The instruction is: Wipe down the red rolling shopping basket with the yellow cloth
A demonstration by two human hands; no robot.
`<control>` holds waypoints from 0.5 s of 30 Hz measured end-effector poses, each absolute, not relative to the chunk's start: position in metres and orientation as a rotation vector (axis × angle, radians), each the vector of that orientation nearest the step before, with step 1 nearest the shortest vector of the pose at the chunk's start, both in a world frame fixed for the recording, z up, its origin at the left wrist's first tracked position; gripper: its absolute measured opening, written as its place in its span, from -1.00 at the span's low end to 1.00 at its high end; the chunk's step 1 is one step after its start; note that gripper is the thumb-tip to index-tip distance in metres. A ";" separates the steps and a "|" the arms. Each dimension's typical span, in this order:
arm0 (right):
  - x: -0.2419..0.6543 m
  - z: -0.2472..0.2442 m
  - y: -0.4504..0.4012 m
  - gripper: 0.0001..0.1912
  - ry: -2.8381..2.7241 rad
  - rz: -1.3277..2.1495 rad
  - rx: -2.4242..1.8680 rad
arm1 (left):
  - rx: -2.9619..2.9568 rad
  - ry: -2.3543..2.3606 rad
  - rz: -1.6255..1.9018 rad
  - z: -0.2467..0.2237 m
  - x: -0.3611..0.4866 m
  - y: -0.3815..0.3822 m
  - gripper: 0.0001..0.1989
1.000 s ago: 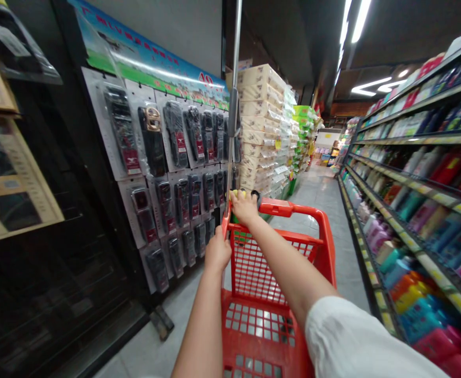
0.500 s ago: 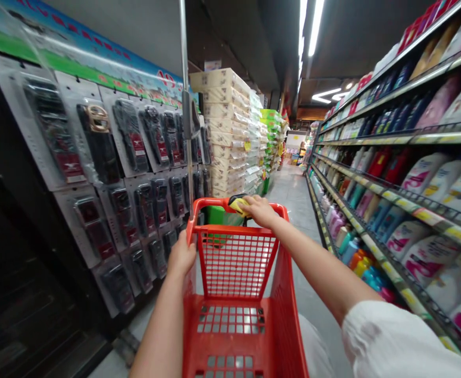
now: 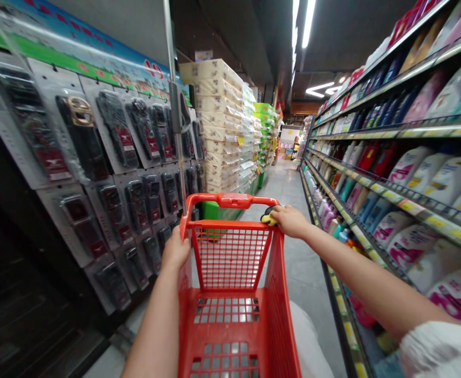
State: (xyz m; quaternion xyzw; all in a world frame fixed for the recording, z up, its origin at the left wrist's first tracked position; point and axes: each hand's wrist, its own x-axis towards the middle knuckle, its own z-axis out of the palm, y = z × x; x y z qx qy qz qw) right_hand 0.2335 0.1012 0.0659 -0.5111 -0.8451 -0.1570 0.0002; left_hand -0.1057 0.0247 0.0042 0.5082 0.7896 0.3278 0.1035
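Observation:
A red plastic shopping basket (image 3: 230, 257) with a grid end panel and slotted floor stands in front of me, with nothing lying in the visible part of it. My left hand (image 3: 175, 249) is closed round the left side of its frame, just below the corner. At the far right corner, my right hand (image 3: 291, 220) is closed on a yellow-and-black cloth (image 3: 269, 216), pressing it to the frame beside the end of the red handle bar (image 3: 232, 200). The fingertips of my left hand are partly hidden.
Packaged belts (image 3: 81, 136) hang on a rack at the left, behind a metal pole (image 3: 171, 63). Stacked cartons (image 3: 218, 126) stand ahead of it. Shelves of bottles (image 3: 411, 231) line the right side. Between them a grey tiled aisle (image 3: 287, 181) runs back.
My right hand has moved right with the cloth, from the middle of the handle bar to the far right corner. My left hand keeps its hold. The view has turned slightly right.

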 end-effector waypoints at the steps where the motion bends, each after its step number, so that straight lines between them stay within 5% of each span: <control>1: 0.234 0.067 0.094 -0.71 -2.692 -0.470 -1.604 | 1.510 2.324 0.963 0.004 -0.106 0.024 -0.49; 15: 0.059 0.027 0.069 -0.63 -2.556 -0.318 -1.403 | 1.547 2.333 0.945 -0.002 -0.106 0.015 -0.54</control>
